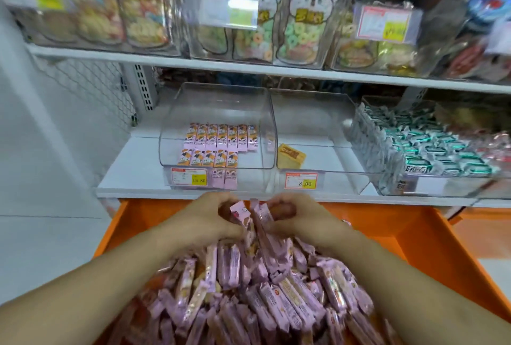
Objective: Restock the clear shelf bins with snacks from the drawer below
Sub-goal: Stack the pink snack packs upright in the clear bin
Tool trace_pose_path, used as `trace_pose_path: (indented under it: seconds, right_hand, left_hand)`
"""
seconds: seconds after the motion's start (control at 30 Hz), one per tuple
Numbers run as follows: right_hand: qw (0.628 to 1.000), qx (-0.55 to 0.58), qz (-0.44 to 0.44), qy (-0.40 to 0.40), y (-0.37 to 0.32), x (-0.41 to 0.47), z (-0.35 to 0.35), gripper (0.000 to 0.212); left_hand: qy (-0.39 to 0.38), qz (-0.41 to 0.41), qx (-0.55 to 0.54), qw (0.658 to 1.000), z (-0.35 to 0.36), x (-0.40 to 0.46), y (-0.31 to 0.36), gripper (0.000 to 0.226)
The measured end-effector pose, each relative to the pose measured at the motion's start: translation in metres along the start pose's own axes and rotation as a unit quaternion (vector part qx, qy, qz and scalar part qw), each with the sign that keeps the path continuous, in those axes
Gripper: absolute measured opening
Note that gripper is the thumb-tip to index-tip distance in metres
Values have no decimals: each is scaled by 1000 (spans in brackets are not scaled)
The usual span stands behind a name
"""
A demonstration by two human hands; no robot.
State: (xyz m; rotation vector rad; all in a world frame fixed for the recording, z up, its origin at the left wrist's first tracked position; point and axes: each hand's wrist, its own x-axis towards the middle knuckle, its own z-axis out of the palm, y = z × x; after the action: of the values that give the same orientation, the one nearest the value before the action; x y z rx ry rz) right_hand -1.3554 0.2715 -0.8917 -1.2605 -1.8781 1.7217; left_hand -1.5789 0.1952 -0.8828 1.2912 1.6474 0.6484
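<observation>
— Dozens of pink snack bars (243, 289) heaped in the orange drawer (431, 245). Handling?

— Light, crinkly, slippery wrappers; probably brittle inside. Best gathered mid-length, never squeezed.

— Hands?

— Left hand (213, 214) curled round a few bars (240, 216); right hand (293, 213) likewise, pinching some upright. Destined for the part-filled clear bin (249, 96) above.

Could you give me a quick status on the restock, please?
Both hands, left and right, gripping pink snacks over the drawer. Pink bin nearly empty. Nothing in the way.
</observation>
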Motion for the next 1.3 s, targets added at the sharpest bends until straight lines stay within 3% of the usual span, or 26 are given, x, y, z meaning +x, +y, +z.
trace_pose_path:
  seconds: [0.17, 0.3, 0.47, 0.6, 0.97, 1.17, 1.3]
  right_hand:
    - [997, 71, -37, 9, -31, -34, 14, 39]
    - [994, 84, -67, 37, -40, -45, 22, 35]
    - [982, 167, -72, 61, -52, -33, 29, 35]
    - [975, 211, -45, 47, -56, -18, 25, 40]
    - [991, 88, -75, 61, -49, -5, 23, 30]
    - [986, 136, -67, 74, -49, -7, 14, 48]
    - [986, 134, -51, 84, -48, -14, 16, 42]
  left_hand:
    - [28, 21, -153, 988, -16, -25, 23, 69]
    - [58, 24, -256, 965, -16, -35, 28, 45]
    - [76, 3, -298, 952, -24, -33, 29, 35]
    - [94, -3, -294, 951, -32, -21, 30, 36]
    - [100, 7, -253, 962, -27, -5, 29, 26]
    - [91, 0, -258, 962, -26, -11, 31, 37]
    - [74, 0, -267, 961, -21, -17, 27, 30]
